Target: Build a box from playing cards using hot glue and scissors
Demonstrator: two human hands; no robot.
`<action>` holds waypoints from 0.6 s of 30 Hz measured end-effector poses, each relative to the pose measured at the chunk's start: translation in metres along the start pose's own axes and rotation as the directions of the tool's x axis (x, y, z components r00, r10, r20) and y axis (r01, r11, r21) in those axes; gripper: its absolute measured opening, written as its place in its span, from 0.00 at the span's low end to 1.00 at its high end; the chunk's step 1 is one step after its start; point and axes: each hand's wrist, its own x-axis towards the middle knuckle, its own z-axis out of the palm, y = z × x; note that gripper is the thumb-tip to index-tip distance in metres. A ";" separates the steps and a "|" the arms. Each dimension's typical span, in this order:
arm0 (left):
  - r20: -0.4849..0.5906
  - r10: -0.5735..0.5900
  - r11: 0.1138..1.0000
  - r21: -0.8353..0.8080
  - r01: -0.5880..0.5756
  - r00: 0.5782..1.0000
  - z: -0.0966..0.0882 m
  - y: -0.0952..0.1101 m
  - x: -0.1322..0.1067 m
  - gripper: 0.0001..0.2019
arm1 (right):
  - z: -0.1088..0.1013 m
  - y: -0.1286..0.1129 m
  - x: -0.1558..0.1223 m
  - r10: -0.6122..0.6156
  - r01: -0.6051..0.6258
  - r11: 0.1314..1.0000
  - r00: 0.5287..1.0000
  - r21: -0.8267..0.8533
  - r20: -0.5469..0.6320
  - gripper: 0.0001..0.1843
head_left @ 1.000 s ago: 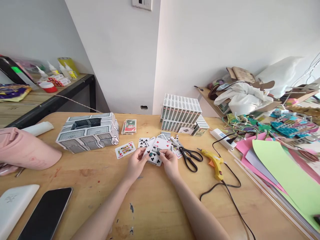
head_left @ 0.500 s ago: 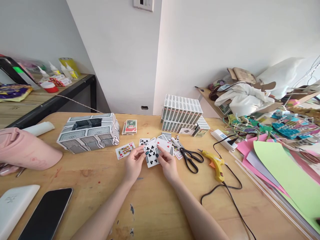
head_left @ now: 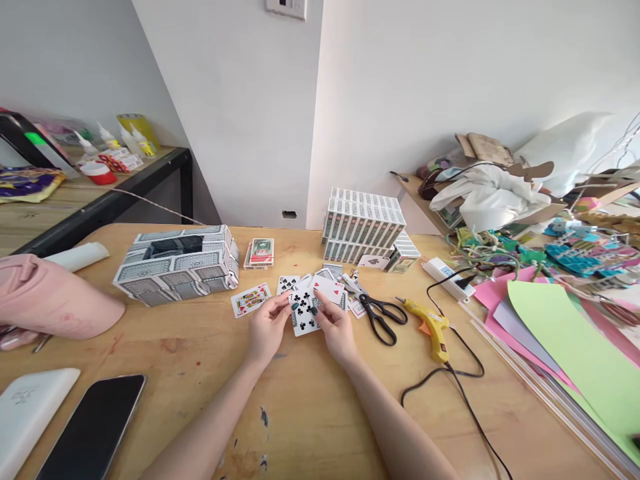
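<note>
Between both hands is a seven of clubs playing card [head_left: 303, 316], face up toward me. My left hand [head_left: 268, 325] pinches its left edge between thumb and fingers. My right hand [head_left: 336, 327] has thumb and fingers closed at the card's right side. Behind the card lie other loose playing cards, among them a two of hearts [head_left: 330, 288], partly overlapped. A king card [head_left: 251, 301] rests flat to the left of my left hand. Black-handled scissors [head_left: 383, 317] lie to the right, their blades over some cards.
A yellow glue gun [head_left: 430, 328] with a black cord lies right of the scissors, near a white power strip [head_left: 447, 280]. A box covered in cards [head_left: 180, 267] stands left, stacked card packs [head_left: 364, 227] behind. A phone [head_left: 95, 427] and coloured paper [head_left: 570, 347] flank the arms.
</note>
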 end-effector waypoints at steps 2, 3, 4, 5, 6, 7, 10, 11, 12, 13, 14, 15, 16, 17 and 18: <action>0.008 -0.008 1.000 -0.020 0.008 1.000 0.000 -0.001 0.000 0.19 | -0.001 0.000 0.000 -0.001 0.001 1.000 1.000 0.008 0.009 0.28; 0.013 -0.009 1.000 -0.027 0.010 1.000 -0.001 -0.001 0.001 0.19 | -0.001 0.000 0.000 -0.003 0.002 1.000 1.000 0.016 0.018 0.28; 0.019 -0.010 1.000 -0.029 0.011 1.000 -0.001 -0.001 0.001 0.18 | -0.002 -0.001 0.000 -0.003 0.003 1.000 1.000 0.025 0.029 0.28; 0.027 -0.012 1.000 -0.028 0.013 1.000 -0.001 -0.001 0.001 0.18 | -0.002 -0.001 0.000 -0.004 0.003 0.999 0.999 0.035 0.041 0.29; 0.035 -0.013 1.000 -0.026 0.014 0.999 -0.002 -0.001 0.002 0.17 | -0.003 -0.001 0.000 -0.004 0.001 0.999 0.999 0.045 0.051 0.29; 0.045 -0.015 1.000 -0.025 0.016 0.999 -0.002 -0.001 0.002 0.17 | -0.003 -0.001 0.000 -0.002 -0.001 0.999 0.998 0.053 0.059 0.29; 0.072 -0.030 0.998 -0.046 0.034 0.997 -0.003 0.000 0.004 0.17 | -0.005 -0.001 0.001 0.004 -0.010 0.998 0.997 0.068 0.082 0.29; 0.077 -0.039 0.997 -0.060 0.044 0.996 -0.003 0.000 0.004 0.17 | -0.005 -0.001 0.001 0.006 -0.012 0.997 0.996 0.073 0.092 0.29; 0.081 -0.049 0.996 -0.072 0.055 0.996 -0.003 0.000 0.005 0.18 | -0.006 -0.001 0.002 0.006 -0.015 0.997 0.995 0.080 0.103 0.29; 0.084 -0.058 0.995 -0.081 0.064 0.995 -0.004 0.000 0.005 0.18 | -0.006 -0.001 0.002 0.007 -0.017 0.996 0.993 0.085 0.114 0.28; 0.087 -0.063 0.994 -0.083 0.071 0.994 -0.004 0.000 0.005 0.18 | -0.007 -0.001 0.002 0.009 -0.020 0.996 0.992 0.091 0.124 0.28; 0.091 -0.066 0.994 -0.081 0.074 0.994 -0.004 0.000 0.005 0.18 | -0.007 -0.001 0.002 0.012 -0.024 0.995 0.991 0.095 0.133 0.28; 0.096 -0.068 0.994 -0.076 0.075 0.993 -0.005 0.000 0.005 0.19 | -0.007 -0.001 0.003 0.014 -0.029 0.995 0.990 0.100 0.140 0.28; 0.101 -0.069 0.995 -0.070 0.077 0.992 -0.005 0.000 0.005 0.19 | -0.007 -0.001 0.003 0.016 -0.032 0.994 0.989 0.106 0.146 0.27; 0.105 -0.070 0.995 -0.064 0.077 0.992 -0.006 0.000 0.005 0.19 | -0.008 -0.001 0.003 0.017 -0.034 0.993 0.988 0.113 0.151 0.26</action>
